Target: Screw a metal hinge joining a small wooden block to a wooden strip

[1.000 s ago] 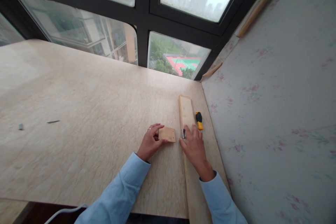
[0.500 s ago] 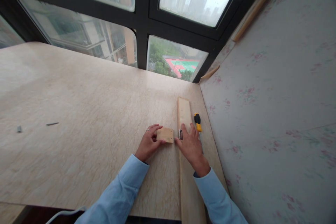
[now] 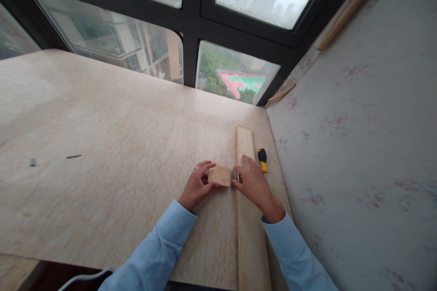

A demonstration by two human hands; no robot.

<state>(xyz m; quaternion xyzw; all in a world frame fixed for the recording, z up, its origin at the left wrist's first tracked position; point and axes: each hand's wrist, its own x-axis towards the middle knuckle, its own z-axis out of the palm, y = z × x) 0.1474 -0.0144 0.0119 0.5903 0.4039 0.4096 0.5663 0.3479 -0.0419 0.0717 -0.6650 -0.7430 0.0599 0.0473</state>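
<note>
My left hand (image 3: 198, 187) pinches a small wooden block (image 3: 219, 176) by its top and bottom edges. Two small holes show near the block's right end. Just to the right, a long wooden board (image 3: 251, 236) lies on the surface. A small shiny metal hinge (image 3: 239, 177) sits at the board's left edge, partly covered by fingers. My right hand (image 3: 255, 182) rests over the board, its thumb and forefinger closed around the hinge. A narrow gap separates the block from the right hand. Beyond that hand lies a screwdriver (image 3: 262, 160) with a black and yellow handle, its shaft mostly hidden.
On the left of the marbled tabletop (image 3: 119, 182) are a small grey metal piece (image 3: 32, 162) and a thin dark pointed piece (image 3: 73, 156). A flowered wall (image 3: 341, 168) bounds the right side, and a dark-framed window (image 3: 189, 54) stands behind. A white cable (image 3: 85, 276) hangs at the front edge.
My right forefinger has come off the board's face and bent in towards the thumb around the hinge. The left hand still holds the block. The whole view has shifted slightly.
</note>
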